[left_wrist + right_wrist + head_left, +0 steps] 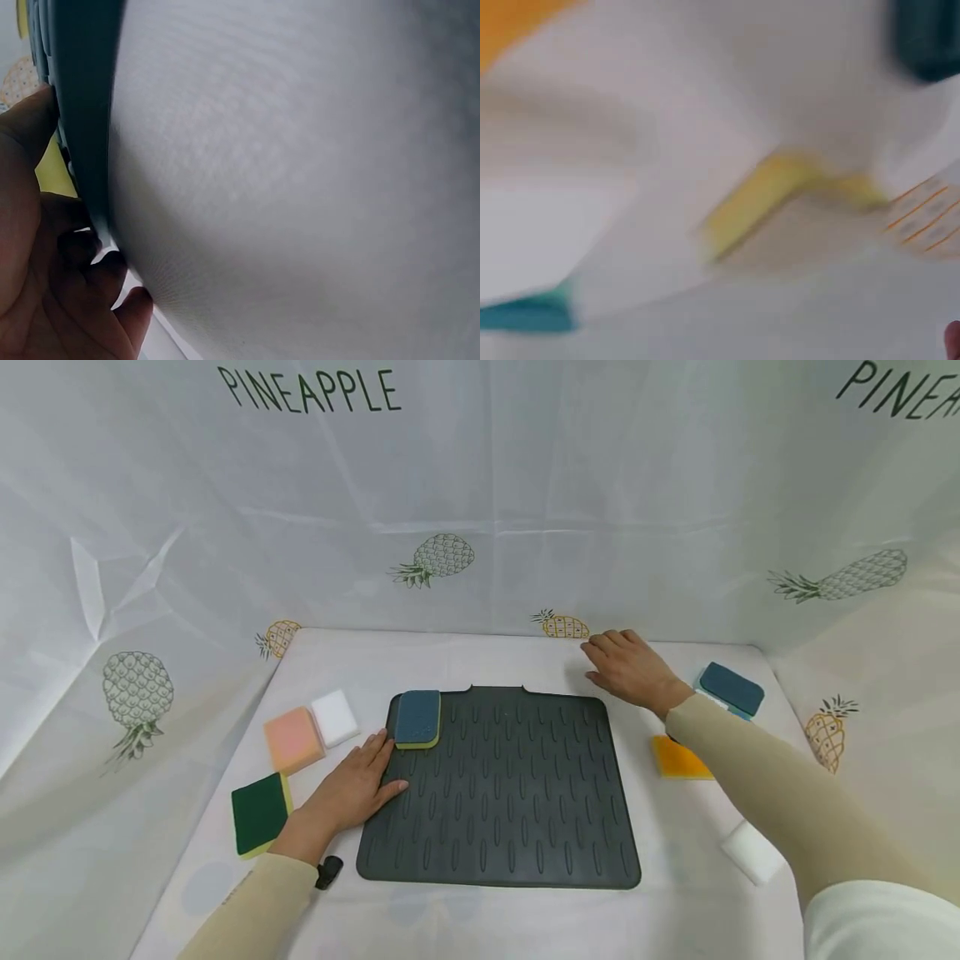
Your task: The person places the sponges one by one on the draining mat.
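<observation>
A dark grey ribbed mat lies flat on the white-covered table. On its far left corner sits a blue and yellow sponge. My left hand rests along the mat's left edge, fingers extended and thumb over the mat; the thumb touches its ribbed side in the left wrist view. Beyond the mat's far right corner, my right hand reaches toward the table's back edge, its fingers loosely bent. A blurred yellow-sided thing shows near it in the right wrist view; the hand covers that spot in the head view.
To the left lie a white sponge, a pink-orange one and a green-yellow one. At the right are a blue sponge, an orange one and a white one. A pineapple-print sheet hangs behind.
</observation>
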`<state>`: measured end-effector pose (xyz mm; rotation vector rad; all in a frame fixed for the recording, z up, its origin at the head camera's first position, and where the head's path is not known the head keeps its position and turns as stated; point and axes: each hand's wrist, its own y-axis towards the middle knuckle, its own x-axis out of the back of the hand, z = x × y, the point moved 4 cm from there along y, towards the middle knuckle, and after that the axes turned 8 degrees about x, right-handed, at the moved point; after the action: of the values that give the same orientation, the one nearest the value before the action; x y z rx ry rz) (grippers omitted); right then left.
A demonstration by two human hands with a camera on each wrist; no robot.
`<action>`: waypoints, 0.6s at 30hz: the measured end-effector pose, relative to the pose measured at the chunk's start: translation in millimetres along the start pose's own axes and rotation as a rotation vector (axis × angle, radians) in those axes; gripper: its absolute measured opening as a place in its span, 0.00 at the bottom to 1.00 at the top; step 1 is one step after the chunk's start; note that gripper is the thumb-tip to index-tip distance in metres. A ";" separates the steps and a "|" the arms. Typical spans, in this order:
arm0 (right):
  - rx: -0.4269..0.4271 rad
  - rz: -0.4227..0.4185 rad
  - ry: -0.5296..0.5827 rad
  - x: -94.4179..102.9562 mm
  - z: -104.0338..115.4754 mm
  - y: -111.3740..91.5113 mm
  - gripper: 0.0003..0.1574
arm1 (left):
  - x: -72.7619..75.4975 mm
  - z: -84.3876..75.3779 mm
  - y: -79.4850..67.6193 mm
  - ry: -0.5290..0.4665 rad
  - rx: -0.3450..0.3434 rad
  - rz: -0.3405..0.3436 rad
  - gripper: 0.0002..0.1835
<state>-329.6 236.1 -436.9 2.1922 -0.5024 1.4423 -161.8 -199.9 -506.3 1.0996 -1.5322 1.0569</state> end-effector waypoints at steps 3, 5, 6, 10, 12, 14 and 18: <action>0.009 0.045 -0.050 -1.5 -20.6 -23.0 0.36 | 0.1 0.4 0.1 -0.006 0.000 0.002 0.44; 0.012 0.071 -0.073 -2.7 -31.0 -34.6 0.35 | 0.8 1.4 -0.4 -0.008 0.001 -0.001 0.44; 0.013 0.083 -0.082 -3.6 -35.2 -39.5 0.35 | 1.1 1.8 -0.5 -0.012 0.002 -0.002 0.44; 0.000 0.117 -0.083 -7.7 -46.4 -53.1 0.30 | 1.7 2.9 -0.4 -0.008 0.002 -0.009 0.44; -0.010 0.135 -0.081 -11.0 -49.3 -57.2 0.28 | 2.0 2.6 0.0 -0.010 0.001 -0.012 0.44; -0.017 0.148 -0.079 -14.3 -51.1 -60.4 0.27 | 1.7 2.0 0.3 -0.012 0.002 -0.014 0.44; -0.026 0.154 -0.074 -19.9 -53.2 -64.5 0.31 | 0.1 0.2 0.0 -0.020 0.005 -0.006 0.44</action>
<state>-342.6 320.2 -448.8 2.2344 -0.7257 1.4271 -161.8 -200.1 -506.2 1.1207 -1.5413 1.0493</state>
